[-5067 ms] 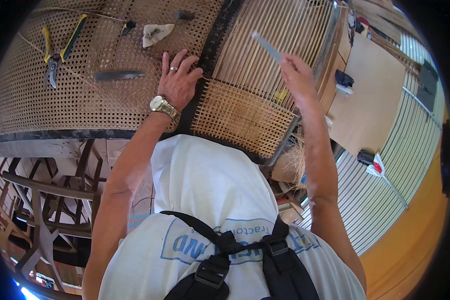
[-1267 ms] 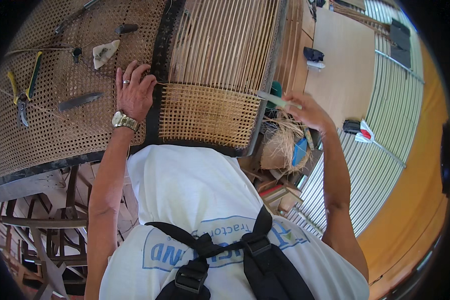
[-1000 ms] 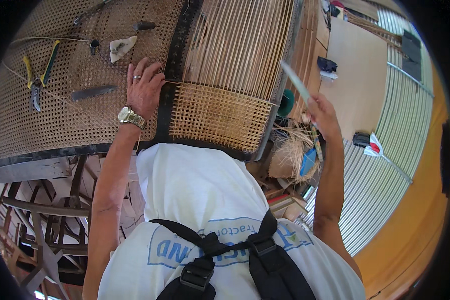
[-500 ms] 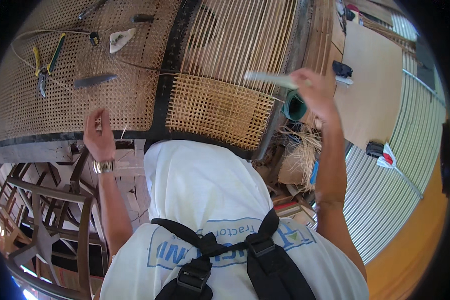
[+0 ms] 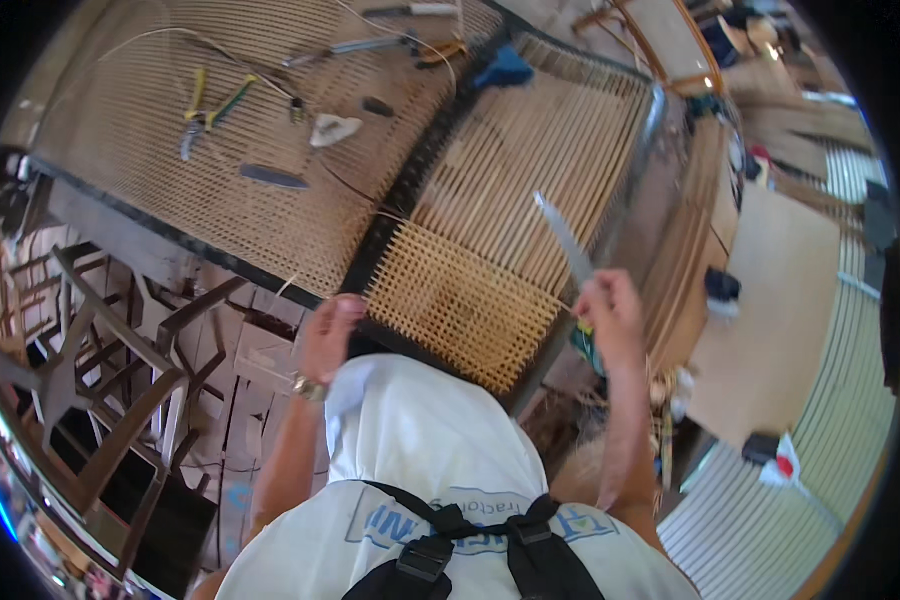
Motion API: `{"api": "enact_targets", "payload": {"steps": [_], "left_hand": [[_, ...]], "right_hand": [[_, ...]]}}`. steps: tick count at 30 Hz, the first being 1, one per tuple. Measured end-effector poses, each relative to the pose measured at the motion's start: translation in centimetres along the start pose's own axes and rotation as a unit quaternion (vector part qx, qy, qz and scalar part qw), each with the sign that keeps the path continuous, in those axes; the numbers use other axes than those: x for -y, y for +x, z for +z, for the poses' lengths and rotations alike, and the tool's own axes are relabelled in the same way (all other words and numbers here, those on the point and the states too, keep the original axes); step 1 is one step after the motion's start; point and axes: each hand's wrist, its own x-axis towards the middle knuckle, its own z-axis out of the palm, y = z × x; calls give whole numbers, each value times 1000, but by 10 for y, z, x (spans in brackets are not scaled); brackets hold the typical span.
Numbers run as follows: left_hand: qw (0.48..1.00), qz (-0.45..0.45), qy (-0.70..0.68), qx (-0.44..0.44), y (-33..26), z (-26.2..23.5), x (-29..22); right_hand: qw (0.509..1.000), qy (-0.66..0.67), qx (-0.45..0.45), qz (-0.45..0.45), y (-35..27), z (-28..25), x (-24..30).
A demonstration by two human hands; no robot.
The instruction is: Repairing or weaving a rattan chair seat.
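Note:
My right hand [image 5: 615, 315] is closed around a knife [image 5: 567, 240]; its long grey blade points away, tilted left, over the bare cane strands. Below it spreads a cane panel [image 5: 465, 300], tightly woven in its near part and strung only with parallel strands [image 5: 535, 150] farther off. My left hand [image 5: 330, 335], with a metal watch at the wrist, is at the panel's near left corner by the dark frame [image 5: 365, 275]. Its fingers are slightly bent and blurred, and I see nothing held in them.
Pruning shears [image 5: 210, 118], a second blade [image 5: 274, 177] and a whitish scrap [image 5: 334, 130] lie on the finished cane to the left. A blue cloth [image 5: 504, 68] rests at the far end. Wooden chair frames [image 5: 135, 370] stand below left; a pale board [image 5: 775, 300] is at right.
The view has turned and shifted. My left hand has moved right, to the panel's near left corner. The knife has swung from pointing left to pointing away from me.

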Motion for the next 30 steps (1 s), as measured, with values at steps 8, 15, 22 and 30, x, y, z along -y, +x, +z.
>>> {"api": "enact_targets", "payload": {"steps": [8,15,22,30], "left_hand": [[946,-15,-320,56,20,59,-51],[954,-52,-158,-249,-5,-75,-22],[923,-142,-79,-349,-78,-187,93],[876,-375,-35,-302,-142,-210,234]], "right_hand": [[920,69,386,-16,-18,162,-12],[949,-179,94,-242,196,127,69],[825,-453,4,-337,367,141,86],[989,92,110,-31,167,197,51]]}}
